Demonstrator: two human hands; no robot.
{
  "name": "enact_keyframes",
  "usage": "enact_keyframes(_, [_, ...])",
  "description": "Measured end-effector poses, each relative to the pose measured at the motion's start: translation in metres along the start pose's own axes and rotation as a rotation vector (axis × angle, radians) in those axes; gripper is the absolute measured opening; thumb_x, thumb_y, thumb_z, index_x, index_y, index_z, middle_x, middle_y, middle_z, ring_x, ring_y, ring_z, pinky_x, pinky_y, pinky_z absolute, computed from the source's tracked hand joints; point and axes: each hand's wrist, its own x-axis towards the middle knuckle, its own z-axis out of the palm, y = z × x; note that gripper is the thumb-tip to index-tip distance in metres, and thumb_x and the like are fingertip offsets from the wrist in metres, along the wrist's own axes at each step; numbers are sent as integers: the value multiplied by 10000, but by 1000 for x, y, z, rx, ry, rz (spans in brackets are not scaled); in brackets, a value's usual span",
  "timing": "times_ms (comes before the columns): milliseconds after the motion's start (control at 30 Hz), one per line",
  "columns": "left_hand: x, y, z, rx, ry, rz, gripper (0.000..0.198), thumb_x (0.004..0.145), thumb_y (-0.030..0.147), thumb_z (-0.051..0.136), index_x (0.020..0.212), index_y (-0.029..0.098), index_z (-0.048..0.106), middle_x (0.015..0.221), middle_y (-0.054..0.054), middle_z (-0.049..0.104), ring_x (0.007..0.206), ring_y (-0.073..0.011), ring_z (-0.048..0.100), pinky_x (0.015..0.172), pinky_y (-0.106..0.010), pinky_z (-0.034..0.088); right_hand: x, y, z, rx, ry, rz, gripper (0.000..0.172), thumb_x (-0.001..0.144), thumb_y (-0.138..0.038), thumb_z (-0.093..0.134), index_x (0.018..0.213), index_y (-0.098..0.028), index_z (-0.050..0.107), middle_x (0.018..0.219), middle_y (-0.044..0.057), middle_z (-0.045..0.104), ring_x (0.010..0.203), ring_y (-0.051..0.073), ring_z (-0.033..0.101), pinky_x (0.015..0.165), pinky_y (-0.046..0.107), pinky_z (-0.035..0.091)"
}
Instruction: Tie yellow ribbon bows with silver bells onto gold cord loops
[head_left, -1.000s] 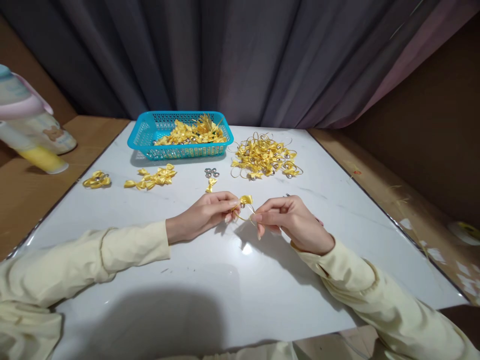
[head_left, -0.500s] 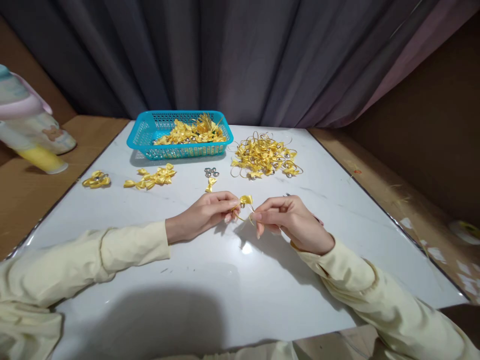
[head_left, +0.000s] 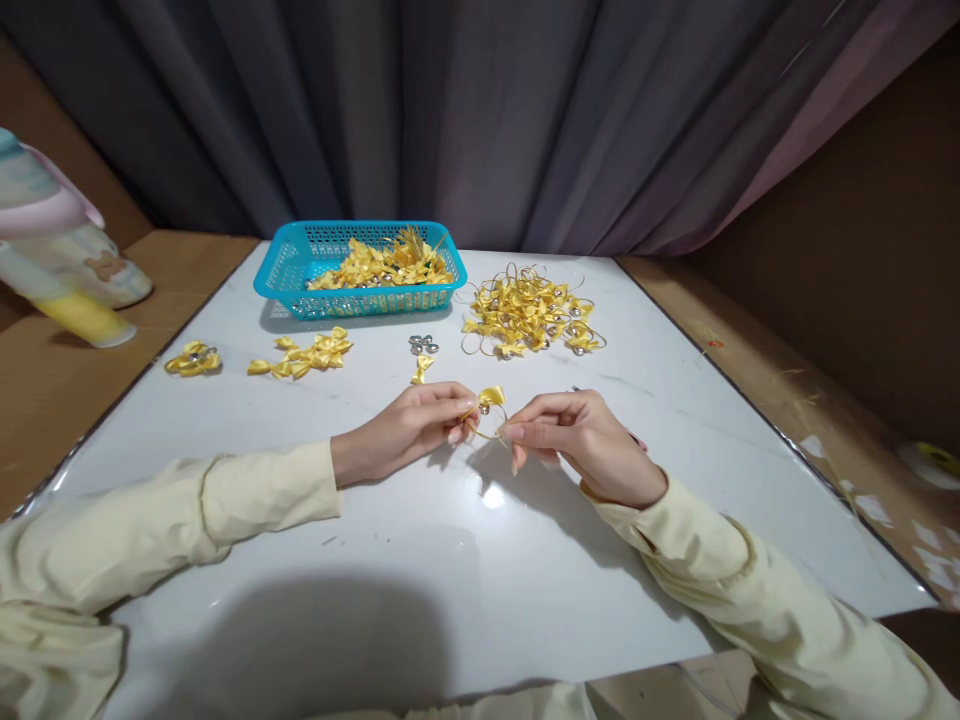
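Above the middle of the white table, my left hand [head_left: 420,425] pinches a yellow ribbon bow [head_left: 491,397] with a small silver bell [head_left: 485,408] hanging under it. A thin gold cord [head_left: 489,437] loops below the bow between my hands. My right hand [head_left: 577,440] is closed with thumb and fingertips on the right side of that cord loop. A small dark-tipped tool, mostly hidden, shows behind the right hand. Just beyond my left hand lie a single yellow bow [head_left: 421,370] and several silver bells [head_left: 424,345].
A blue basket [head_left: 360,312] of yellow bows and bells stands at the back. Right of it is a pile of corded bows [head_left: 529,312]. Loose bows [head_left: 304,355] and a small bundle [head_left: 193,359] lie left. A bottle [head_left: 82,250] stands beyond the table's left edge.
The bow has tilted slightly between my fingers, and the cord loop now shows rounder and more open. Both hands stay nearly in place.
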Motion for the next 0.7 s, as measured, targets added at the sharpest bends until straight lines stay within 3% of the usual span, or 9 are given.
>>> enact_keyframes(700, [1, 1, 1, -5, 2, -8, 114, 797, 188, 600, 725, 101, 616, 695, -15, 565, 574, -54, 472, 569, -169, 388, 1, 2, 0, -25, -4, 1, 184, 676, -310, 716, 674, -127, 692, 530, 37, 648, 431, 67, 372, 419, 223, 269])
